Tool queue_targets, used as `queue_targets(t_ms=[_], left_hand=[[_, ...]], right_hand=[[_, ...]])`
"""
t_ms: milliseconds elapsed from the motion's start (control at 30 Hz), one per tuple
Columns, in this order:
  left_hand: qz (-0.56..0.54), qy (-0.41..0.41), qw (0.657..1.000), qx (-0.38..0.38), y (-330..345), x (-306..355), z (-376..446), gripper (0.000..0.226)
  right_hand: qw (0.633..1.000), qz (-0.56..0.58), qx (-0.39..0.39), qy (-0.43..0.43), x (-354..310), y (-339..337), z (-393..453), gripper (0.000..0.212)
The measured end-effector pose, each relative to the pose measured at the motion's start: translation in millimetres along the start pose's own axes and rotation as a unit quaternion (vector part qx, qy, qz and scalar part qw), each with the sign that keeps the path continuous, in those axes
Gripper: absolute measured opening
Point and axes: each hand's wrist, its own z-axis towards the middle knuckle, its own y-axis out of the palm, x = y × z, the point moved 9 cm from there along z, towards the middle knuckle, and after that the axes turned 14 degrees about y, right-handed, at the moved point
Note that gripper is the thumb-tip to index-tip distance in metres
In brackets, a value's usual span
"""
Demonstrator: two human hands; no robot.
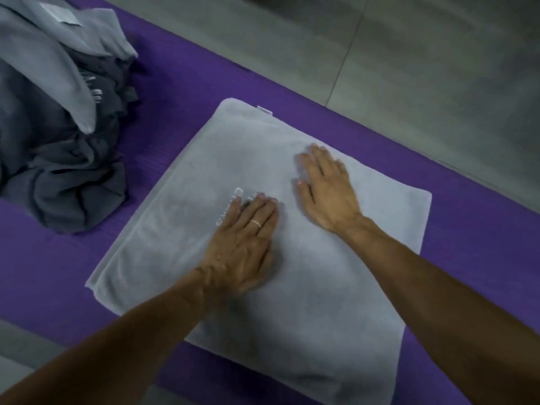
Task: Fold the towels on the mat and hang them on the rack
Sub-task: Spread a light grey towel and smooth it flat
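Note:
A light grey towel [306, 317] lies folded flat as a rectangle on the purple mat [204, 83]. Both my palms press down on its top layer. My left hand [242, 247], with a ring on one finger, rests flat near the towel's middle, partly over embossed lettering. My right hand [327, 188] lies flat a little farther back and to the right, fingers spread. Neither hand grips the cloth. A small white tag [265, 110] sticks out at the towel's far edge. No rack is in view.
A heap of unfolded towels sits at the left of the mat: a dark grey one [58, 171] under a light grey one [43, 54] with a white label. Grey floor tiles [409, 68] lie beyond the mat's far edge.

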Motion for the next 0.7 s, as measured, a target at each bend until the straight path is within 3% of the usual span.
queue_targets(t_ms=[100, 133, 300, 400, 467, 567, 633, 700], left_hand=[[-0.001, -0.004, 1.0, -0.022, 14, 21, 16, 0.07], [0.008, -0.007, 0.999, -0.033, 18, 22, 16, 0.074], [0.008, -0.041, 0.998, -0.038, 19, 25, 21, 0.074], [-0.006, -0.031, 0.999, -0.017, 24, 61, 44, 0.07], [-0.002, -0.006, 1.0, -0.009, 31, 97, 66, 0.068], [0.008, -0.049, 0.998, -0.027, 44, 129, 82, 0.069], [0.001, -0.093, 0.995, -0.043, 52, 140, 76, 0.071], [-0.01, -0.078, 0.996, -0.042, 58, 160, 69, 0.073]], right_hand=[[0.989, -0.047, -0.043, -0.134, 4, 17, -56, 0.058], [0.985, -0.074, -0.068, -0.137, 26, 23, -64, 0.059], [0.991, -0.094, -0.056, 0.075, 173, 2, -41, 0.073], [0.995, -0.078, -0.028, 0.06, 155, -4, -49, 0.071], [0.999, -0.04, -0.007, -0.002, 129, -1, -74, 0.061], [0.992, -0.078, -0.046, -0.089, 134, 18, -104, 0.061], [0.995, -0.082, -0.046, -0.032, 177, 12, -84, 0.065], [0.993, -0.078, -0.064, 0.061, 224, 6, -60, 0.064]])
